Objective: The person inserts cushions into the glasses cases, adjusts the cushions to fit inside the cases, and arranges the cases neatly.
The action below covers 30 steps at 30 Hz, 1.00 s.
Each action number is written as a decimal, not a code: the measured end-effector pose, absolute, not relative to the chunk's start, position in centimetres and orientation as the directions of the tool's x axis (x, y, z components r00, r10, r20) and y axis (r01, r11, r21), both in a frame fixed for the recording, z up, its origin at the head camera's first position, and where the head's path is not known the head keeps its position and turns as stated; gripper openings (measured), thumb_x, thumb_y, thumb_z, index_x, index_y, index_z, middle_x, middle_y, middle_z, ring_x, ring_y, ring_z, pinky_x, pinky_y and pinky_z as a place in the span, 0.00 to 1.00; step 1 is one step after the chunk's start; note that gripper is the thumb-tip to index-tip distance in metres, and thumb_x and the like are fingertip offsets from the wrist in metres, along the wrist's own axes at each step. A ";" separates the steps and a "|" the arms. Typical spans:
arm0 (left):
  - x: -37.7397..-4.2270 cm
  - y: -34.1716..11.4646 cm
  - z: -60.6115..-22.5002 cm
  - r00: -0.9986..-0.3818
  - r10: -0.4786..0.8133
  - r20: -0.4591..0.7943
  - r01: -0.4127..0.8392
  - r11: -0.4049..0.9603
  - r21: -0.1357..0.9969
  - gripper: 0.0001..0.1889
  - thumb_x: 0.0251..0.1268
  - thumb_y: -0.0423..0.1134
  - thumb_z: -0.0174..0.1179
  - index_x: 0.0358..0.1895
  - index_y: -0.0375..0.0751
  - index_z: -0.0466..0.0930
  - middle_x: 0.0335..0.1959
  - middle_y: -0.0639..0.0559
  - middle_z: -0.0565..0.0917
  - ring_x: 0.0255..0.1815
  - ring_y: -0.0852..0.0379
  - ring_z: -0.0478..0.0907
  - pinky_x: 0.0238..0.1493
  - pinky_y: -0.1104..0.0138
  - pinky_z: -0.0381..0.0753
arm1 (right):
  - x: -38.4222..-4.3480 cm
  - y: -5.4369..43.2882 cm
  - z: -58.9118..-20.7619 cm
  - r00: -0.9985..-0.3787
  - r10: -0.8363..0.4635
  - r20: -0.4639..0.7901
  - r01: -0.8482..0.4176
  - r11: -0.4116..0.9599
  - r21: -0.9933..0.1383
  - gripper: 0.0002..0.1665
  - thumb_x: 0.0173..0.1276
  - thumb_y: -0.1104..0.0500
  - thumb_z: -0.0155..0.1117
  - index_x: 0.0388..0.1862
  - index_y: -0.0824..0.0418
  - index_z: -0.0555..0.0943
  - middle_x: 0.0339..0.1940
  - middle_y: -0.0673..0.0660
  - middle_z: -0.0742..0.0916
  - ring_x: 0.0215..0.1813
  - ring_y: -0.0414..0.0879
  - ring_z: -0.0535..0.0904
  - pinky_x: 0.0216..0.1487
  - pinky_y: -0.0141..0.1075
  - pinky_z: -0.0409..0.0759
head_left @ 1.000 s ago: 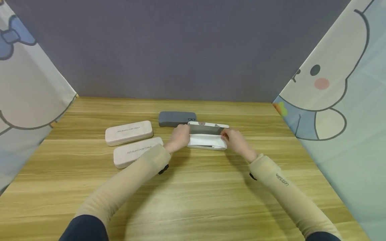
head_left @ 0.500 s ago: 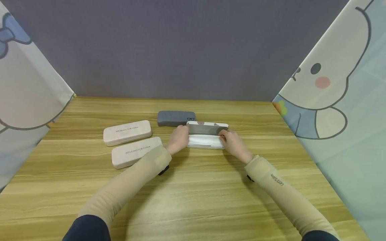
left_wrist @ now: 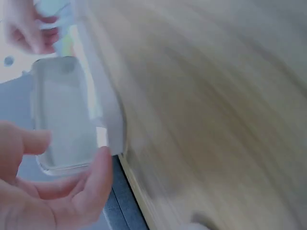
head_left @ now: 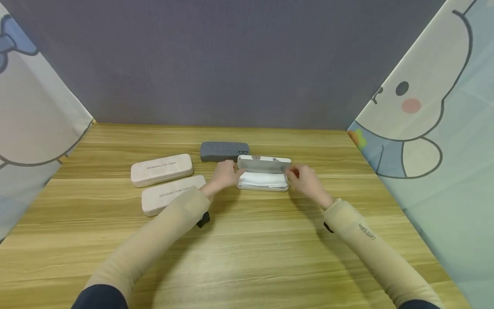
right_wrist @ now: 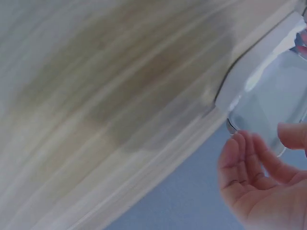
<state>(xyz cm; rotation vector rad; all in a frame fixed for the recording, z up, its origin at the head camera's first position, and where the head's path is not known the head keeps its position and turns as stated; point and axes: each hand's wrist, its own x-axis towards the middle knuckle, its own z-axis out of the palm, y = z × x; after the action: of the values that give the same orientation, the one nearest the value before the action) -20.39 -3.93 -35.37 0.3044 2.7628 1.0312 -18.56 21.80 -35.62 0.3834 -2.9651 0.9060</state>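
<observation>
A white glasses case [head_left: 263,189] with small animal prints on its lid stands open on the table. Its lid [head_left: 264,165] is raised toward the back and shows a grey inside. A folded white cloth [head_left: 263,179] lies in its lower half. At the case's left end is my left hand [head_left: 225,175], thumb and fingers spread around that end; the left wrist view shows a fingertip at its edge, though contact is unclear. Beside the right end, my right hand [head_left: 306,181] has loosely bent fingers and holds nothing; the right wrist view shows its fingertips close to the case corner.
Two beige glasses cases [head_left: 162,169] with printed lettering lie shut on the left, the nearer one [head_left: 170,195] partly behind my left sleeve. A blue-grey glasses case [head_left: 221,150] lies shut behind my left hand. A grey panel [head_left: 224,64] rises behind the wooden table [head_left: 251,249].
The white cloth has become flatter inside the case. My right hand has drawn back to the right from the cloth and case, and my left hand has loosened and shifted slightly left.
</observation>
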 end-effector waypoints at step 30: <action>-21.2 -3.3 -35.0 -0.881 0.227 -0.414 -0.295 0.420 0.858 0.35 0.76 0.57 0.35 0.75 0.36 0.49 0.71 0.37 0.61 0.64 0.37 0.69 0.59 0.51 0.78 | -20.6 20.7 -34.2 -0.886 -0.166 -0.434 0.292 0.527 -0.798 0.41 0.79 0.44 0.33 0.73 0.77 0.48 0.59 0.76 0.73 0.50 0.56 0.78 0.59 0.50 0.79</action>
<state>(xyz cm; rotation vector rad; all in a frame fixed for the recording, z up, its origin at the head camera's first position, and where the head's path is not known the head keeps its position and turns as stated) -21.21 -3.29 -34.99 -0.0574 2.2052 1.4712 -20.56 20.66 -34.23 -0.1401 -3.1322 1.8056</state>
